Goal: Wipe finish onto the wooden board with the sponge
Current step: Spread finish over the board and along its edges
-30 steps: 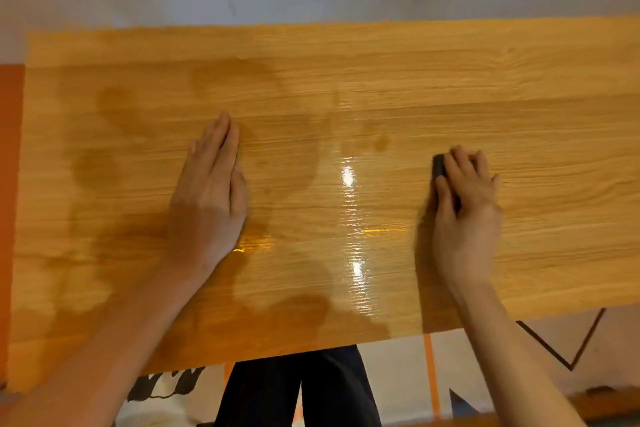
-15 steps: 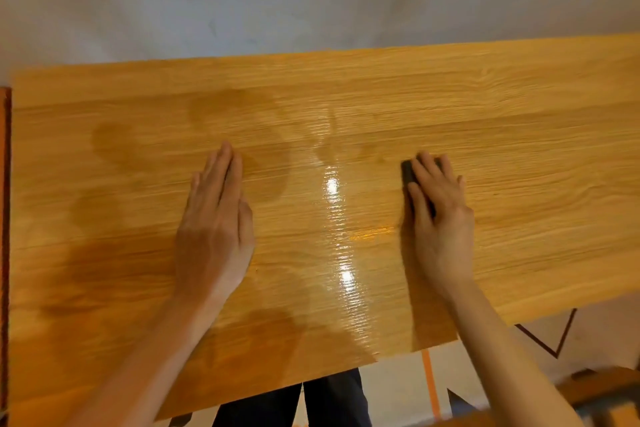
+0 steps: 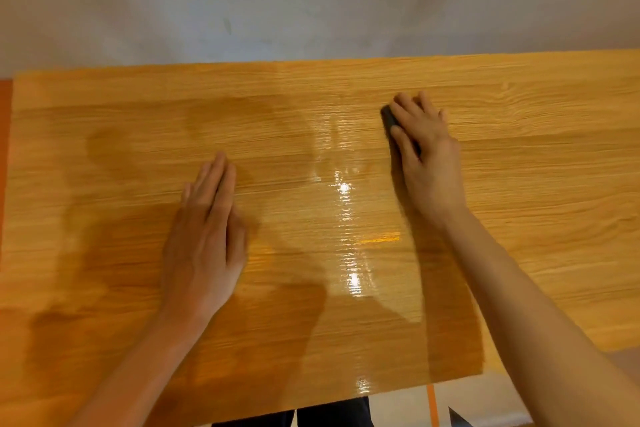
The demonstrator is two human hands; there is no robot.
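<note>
- Gripping dark sponge [image 3: 390, 120] w/ right hand [image 3: 427, 158]: fingers curled over top, thumb along its near-left side; only left edge & a sliver between thumb and index showing.
- Pressed down on wooden board [image 3: 540, 191], upper centre-right, just right of the glossy streak.
- Lying flat on board further left and nearer the body: left hand [image 3: 204, 239], palm down, fingers straight & close together, holding nothing.
- Well apart, the two hands, w/ wet glossy band [image 3: 346, 218] between them, running from mid-board toward near edge, bright light glints on it.
- Darker damp-looking patches [image 3: 221, 121] on left half of board, above & left of left hand; shadows of arms on near part.
- Dry, paler grain on right side of board beyond right hand.
- Both forearms bare, coming in from bottom of view.
- Behind far edge of board: grey-white wall [image 3: 311, 0].
- At left edge: orange strip [image 3: 5, 104].
- Below near edge: dark trousers [image 3: 332, 414], pale floor w/ orange line [image 3: 431, 402].
</note>
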